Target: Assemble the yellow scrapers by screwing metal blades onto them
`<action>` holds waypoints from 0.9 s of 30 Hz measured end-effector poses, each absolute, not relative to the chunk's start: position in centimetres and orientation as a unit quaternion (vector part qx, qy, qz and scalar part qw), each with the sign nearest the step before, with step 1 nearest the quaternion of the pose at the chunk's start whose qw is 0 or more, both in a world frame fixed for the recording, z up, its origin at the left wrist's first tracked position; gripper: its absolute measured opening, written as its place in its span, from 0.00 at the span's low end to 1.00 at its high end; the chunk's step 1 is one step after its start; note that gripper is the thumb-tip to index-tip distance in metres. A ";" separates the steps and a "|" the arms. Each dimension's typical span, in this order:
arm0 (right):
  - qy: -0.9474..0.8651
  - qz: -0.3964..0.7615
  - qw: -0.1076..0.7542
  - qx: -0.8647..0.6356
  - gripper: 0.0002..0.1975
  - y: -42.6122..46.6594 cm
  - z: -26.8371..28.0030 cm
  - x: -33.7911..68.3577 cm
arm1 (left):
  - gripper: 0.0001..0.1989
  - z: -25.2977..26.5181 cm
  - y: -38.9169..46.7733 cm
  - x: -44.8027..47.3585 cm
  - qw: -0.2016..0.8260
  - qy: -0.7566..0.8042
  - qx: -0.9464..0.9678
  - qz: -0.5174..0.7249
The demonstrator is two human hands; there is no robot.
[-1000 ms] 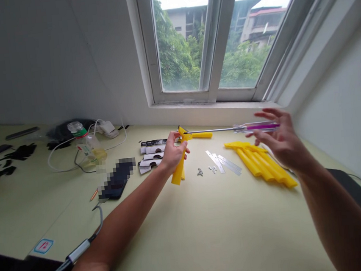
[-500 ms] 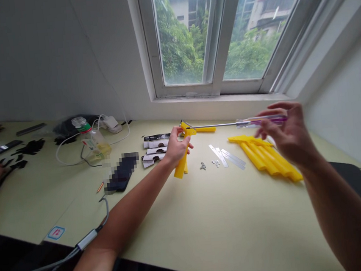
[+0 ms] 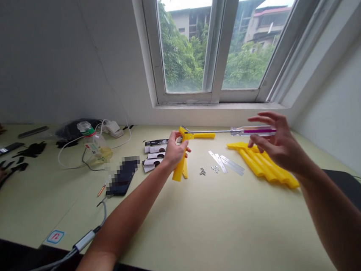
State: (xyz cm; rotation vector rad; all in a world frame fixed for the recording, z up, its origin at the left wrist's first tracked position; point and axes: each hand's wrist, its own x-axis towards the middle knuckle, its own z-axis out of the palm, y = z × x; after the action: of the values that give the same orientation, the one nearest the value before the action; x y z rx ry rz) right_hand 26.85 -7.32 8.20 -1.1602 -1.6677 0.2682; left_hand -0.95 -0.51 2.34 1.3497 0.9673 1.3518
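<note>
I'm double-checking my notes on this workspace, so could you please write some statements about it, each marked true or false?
1. The left hand grips a yellow plastic piece. True.
2. The right hand holds red pliers. False: it holds a screwdriver with a transparent handle, purple inside.
3. The screwdriver's metal shaft extends toward the yellow plastic piece. True.
4. The thin silver metal strips are in the left hand. False: they lie on the pale table.
5. Several yellow plastic handles lie right of the strips. True.

Bench (image 3: pixel 214 226) surface pale green; directly borne: yellow handles (image 3: pixel 263 164), metal strips (image 3: pixel 232 165), 2 small hardware piles (image 3: pixel 202 172), bottle (image 3: pixel 96 145), phone (image 3: pixel 123 177), boxes (image 3: pixel 154 156)
</note>
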 end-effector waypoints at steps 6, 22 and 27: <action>-0.651 0.092 0.565 -0.499 0.20 -7.7 8.5 26.2 | 0.14 2.1 -0.7 -0.9 0.475 0.382 0.574 0.546; -0.766 0.398 0.255 -0.436 0.24 -8.4 7.9 23.2 | 0.14 6.4 1.7 -5.9 0.449 0.416 0.426 0.666; -0.833 0.320 -0.001 -0.451 0.20 -8.4 5.8 21.1 | 0.17 6.6 1.7 -5.8 0.447 0.405 0.388 0.697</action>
State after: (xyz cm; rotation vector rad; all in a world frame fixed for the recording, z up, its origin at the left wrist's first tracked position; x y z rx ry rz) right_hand 21.12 -8.37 5.79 -1.4194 -2.6184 1.0070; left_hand -5.83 1.66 6.57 0.9602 1.0027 1.7250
